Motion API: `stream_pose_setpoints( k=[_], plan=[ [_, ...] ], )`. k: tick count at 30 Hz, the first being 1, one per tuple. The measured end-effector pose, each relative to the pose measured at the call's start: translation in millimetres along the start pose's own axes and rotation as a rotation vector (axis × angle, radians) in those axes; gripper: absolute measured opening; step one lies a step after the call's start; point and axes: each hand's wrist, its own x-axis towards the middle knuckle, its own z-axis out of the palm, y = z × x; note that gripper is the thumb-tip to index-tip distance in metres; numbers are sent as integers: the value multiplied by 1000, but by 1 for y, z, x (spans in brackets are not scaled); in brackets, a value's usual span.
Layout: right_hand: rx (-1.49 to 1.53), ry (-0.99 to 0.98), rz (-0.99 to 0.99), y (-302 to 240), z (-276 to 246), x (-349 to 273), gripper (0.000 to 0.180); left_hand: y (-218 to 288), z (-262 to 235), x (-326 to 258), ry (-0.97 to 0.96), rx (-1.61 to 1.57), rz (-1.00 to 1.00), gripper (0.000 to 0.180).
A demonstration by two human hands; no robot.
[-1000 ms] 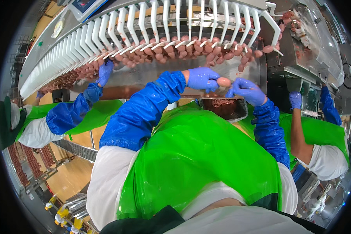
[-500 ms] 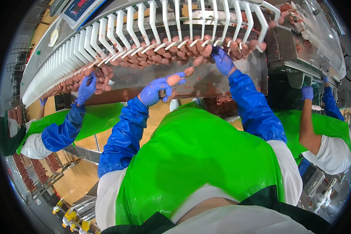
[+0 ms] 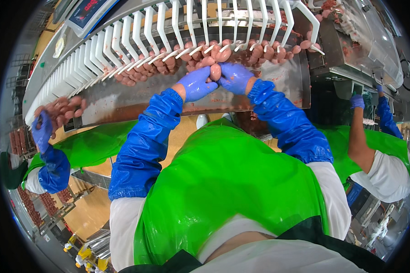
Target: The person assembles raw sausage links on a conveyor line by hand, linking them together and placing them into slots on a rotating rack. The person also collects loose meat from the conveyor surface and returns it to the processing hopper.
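A plump, smooth pink sausage link (image 3: pixel 215 71) is pinched between the two hands just under the row of white hooks (image 3: pixel 177 27). The left hand (image 3: pixel 197 83) in its thin blue glove closes its fingers on the link's left side; the right hand (image 3: pixel 234 77), gloved the same, presses against the right side, so both hands meet around it. The link hangs upright from the chain of sausages (image 3: pixel 223 53), a beaded run of rounded, glossy pink pieces draped over the hook tips. The hooks are flat, curved plastic prongs set like a comb, bending away to the left of the link. Behind and below the link lies a dull steel panel (image 3: pixel 123 98), smeared with meat scraps. Glossy blue oversleeves (image 3: pixel 143 145) with gathered cuffs cover both forearms below the link, and lower still a shiny, crinkled green apron (image 3: pixel 223 186) spreads over white clothing. Far left of the link, a co-worker's blue-gloved hand (image 3: pixel 43 131) reaches to a cluster of sausages at the row's end. To the link's right another co-worker's gloved hand (image 3: pixel 356 101) is raised near a steel machine (image 3: pixel 351 41).
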Motion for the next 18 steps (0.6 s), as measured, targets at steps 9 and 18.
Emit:
stream_pose_setpoints(
  k=[9,18],
  plan=[
    [1672,-80,192,2,53,-23,42,28,14,-27,-196,414,-116,40],
    [247,50,756,188,67,-39,43,-10,-3,-22,-73,395,-182,31]
  ],
)
